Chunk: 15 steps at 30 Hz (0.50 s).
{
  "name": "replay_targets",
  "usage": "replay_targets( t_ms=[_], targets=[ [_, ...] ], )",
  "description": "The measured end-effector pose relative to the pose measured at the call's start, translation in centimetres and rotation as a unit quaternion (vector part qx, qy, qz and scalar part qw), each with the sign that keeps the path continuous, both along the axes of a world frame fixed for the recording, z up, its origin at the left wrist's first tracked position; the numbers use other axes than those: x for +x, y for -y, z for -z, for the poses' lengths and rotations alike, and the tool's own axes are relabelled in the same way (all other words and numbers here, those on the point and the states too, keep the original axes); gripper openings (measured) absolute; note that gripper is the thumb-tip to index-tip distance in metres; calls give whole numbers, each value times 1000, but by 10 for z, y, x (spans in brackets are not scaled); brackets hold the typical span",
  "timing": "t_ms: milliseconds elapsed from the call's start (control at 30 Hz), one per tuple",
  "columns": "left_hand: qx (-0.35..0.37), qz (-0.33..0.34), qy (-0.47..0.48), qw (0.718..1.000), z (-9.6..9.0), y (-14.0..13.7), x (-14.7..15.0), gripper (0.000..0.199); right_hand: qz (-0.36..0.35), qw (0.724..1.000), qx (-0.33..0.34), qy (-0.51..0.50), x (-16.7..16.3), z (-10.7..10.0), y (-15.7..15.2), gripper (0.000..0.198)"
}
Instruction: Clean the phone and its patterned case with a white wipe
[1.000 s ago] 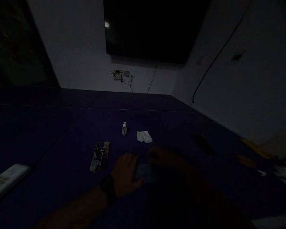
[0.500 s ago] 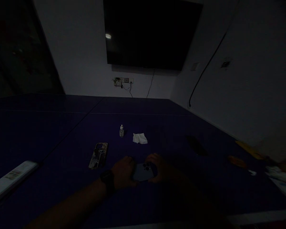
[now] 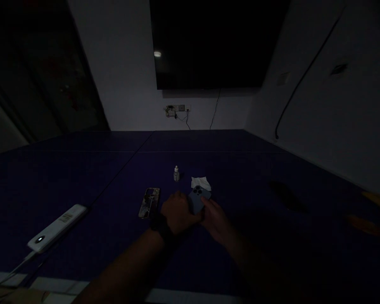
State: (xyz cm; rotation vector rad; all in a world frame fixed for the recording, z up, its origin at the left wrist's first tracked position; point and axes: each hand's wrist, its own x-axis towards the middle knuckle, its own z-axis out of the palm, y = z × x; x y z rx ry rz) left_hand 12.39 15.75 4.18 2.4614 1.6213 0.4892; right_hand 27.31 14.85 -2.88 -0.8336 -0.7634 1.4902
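Between my two hands is a blue-grey smartphone [image 3: 196,203], its back and camera lenses toward me. My left hand [image 3: 178,212], with a dark watch on the wrist, grips the phone's left side and lower edge. My right hand [image 3: 215,220] holds its lower right, fingers lying over the back. Just behind the phone lies a crumpled white tissue [image 3: 201,182], partly covered by it. A small clear bottle with a white cap [image 3: 176,174] stands upright to the left of the tissue. Left of my left hand, a patterned phone case [image 3: 149,203] lies flat.
A white power strip-like bar [image 3: 58,227] with a cable lies on the blue table [image 3: 114,181] at left. A dark flat object [image 3: 286,195] and a dim orange item [image 3: 364,223] are at right. A large screen [image 3: 218,42] hangs on the far wall.
The phone has turned from lying sideways to more upright and moved toward the tissue. My right hand has shifted to its lower edge. The camera view has swung left.
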Motion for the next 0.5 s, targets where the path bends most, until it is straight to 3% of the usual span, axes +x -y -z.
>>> replay_targets(
  t_ms=[133,333,400,500],
  targets=[
    [-23,-13,-2,1000,4,-8,-27,51,6,999,-42,3,1,12,-10,33],
    [-56,-195,-62,977,23,-51,-80,74,10,997,-71,19,11,21,-23,41],
    [-82,-203,-78,973,31,-62,-88,69,18,997,-75,11,10,20,-24,40],
    [-102,-164,-83,978,35,-71,-92,51,26,997,-77,2,7,19,-22,39]
  ],
)
